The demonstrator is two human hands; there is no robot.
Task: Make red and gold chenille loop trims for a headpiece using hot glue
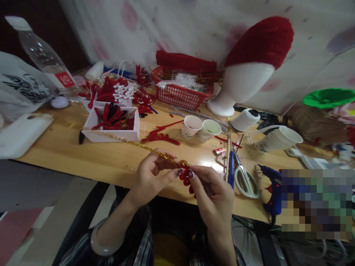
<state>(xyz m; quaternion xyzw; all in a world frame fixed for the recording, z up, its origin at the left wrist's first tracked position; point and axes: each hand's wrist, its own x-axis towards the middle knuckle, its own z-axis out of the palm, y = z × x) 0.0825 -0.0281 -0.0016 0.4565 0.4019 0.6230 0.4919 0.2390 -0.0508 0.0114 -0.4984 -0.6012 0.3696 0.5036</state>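
Over the table's front edge, my left hand [155,175] pinches a gold tinsel stem [149,149], whose long free end runs out to the left toward the white box. The stem's other end curls into a small loop beside a red fuzzy piece [186,178] with rounded lobes. My right hand [213,188] grips that red piece between thumb and fingers. Both thumbs almost meet at the spot where gold and red join. Part of the red piece is hidden behind the right fingers.
A white box [111,136] of red and black fuzzy pieces stands behind, left of two paper cups [191,127]. Scissors [245,181], a blue pen [231,170] and a blue glue gun [273,188] lie right. Farther back are a red basket [180,96] and a foam head [244,81].
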